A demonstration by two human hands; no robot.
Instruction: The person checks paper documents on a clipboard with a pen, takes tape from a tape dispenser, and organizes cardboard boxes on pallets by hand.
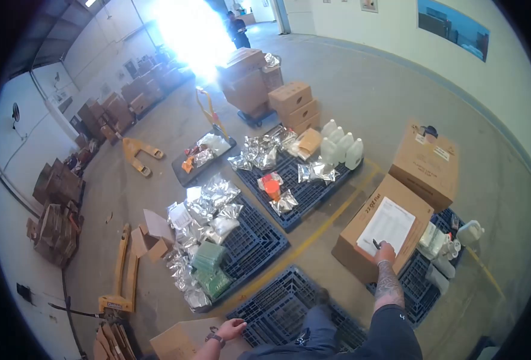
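Observation:
My right hand (385, 252) holds a dark pen (376, 243) at the lower edge of a white printed sheet (386, 225). The sheet lies on top of a large cardboard box (361, 237) standing on a blue pallet (418, 282). My left hand (230, 328) hangs low at the bottom of the view, fingers apart, holding nothing. It rests by the edge of a flat cardboard box (178, 340), next to an empty blue pallet (283, 306).
Blue pallets (259, 240) carry silver foil bags (214, 201), green packs (208, 258), white jugs (340, 147) and an orange item (272, 187). Yellow pallet jacks (121, 270) stand left. Stacked boxes (295, 105) and a second large box (426, 162) are around. A person (237, 29) stands far back.

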